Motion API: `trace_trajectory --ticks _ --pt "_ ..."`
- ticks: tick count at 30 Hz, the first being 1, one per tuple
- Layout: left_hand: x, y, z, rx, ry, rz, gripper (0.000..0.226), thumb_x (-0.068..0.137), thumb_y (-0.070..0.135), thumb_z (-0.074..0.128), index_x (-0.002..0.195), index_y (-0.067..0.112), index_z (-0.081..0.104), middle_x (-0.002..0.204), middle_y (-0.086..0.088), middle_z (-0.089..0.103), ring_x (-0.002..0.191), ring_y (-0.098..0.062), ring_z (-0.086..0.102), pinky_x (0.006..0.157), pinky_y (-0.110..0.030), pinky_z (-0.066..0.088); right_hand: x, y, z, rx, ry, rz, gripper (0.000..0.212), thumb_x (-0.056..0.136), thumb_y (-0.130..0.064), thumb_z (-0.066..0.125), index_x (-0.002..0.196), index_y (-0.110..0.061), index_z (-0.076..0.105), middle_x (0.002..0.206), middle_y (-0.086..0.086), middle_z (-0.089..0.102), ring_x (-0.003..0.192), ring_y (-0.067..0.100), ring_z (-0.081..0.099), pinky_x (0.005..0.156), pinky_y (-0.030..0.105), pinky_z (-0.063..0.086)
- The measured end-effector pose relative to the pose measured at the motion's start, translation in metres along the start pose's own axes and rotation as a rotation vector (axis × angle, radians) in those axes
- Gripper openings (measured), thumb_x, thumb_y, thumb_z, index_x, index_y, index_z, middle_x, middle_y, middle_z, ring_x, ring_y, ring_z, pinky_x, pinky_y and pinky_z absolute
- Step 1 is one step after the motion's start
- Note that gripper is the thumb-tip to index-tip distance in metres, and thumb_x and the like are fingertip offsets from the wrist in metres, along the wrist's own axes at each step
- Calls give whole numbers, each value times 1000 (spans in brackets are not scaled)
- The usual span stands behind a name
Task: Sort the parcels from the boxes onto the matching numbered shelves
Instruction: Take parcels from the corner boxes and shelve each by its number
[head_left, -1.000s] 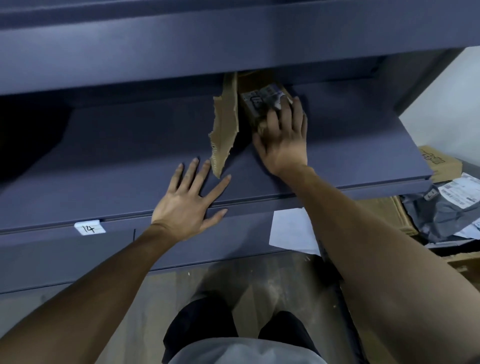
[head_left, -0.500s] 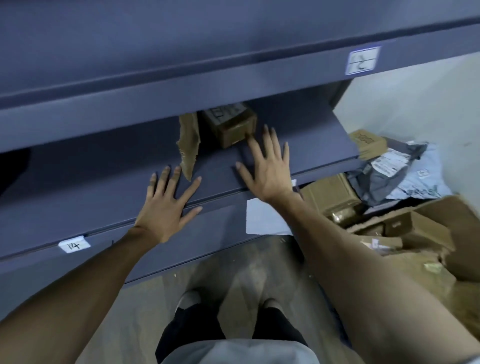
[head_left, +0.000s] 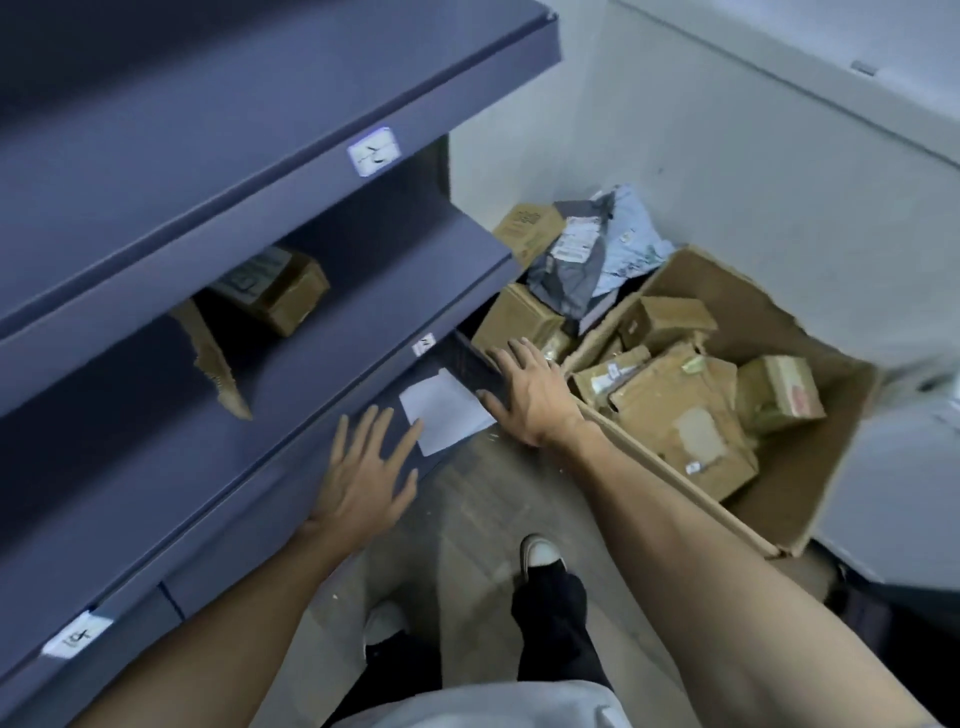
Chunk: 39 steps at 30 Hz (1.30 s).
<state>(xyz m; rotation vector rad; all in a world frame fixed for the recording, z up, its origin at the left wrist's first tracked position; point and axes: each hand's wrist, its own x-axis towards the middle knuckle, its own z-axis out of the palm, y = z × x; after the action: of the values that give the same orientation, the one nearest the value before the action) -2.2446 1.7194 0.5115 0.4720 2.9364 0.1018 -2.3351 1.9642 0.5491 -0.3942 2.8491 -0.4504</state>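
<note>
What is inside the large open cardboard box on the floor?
The large box holds brown parcels piled loosely: a big flat parcel on top, a small carton at its right, another carton behind. Anything beneath them, and the box's floor, is covered.

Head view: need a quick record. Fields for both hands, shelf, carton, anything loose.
left hand: open, fingers spread, holds nothing, in front of the shelf edge
right hand: open, fingers spread, holds nothing, between shelf end and carton
shelf: small box on it, torn cardboard strip beside that
tag: on the shelf's front edge, blurred
carton: open, on the floor, brown parcels inside
grey bag: atop more boxes beyond the carton
white sheet: below the shelf, between the hands
</note>
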Motion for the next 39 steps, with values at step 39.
trace_trajectory --ticks 39 --pt "354 310 136 26 -337 452 74 95 47 54 158 29 19 152 -22 35 139 -40 38 108 -53 38 -135 446 110 468 -138 940 50 100 -35 53 142 -11 42 144 13 45 134 32 42 105 40 40"
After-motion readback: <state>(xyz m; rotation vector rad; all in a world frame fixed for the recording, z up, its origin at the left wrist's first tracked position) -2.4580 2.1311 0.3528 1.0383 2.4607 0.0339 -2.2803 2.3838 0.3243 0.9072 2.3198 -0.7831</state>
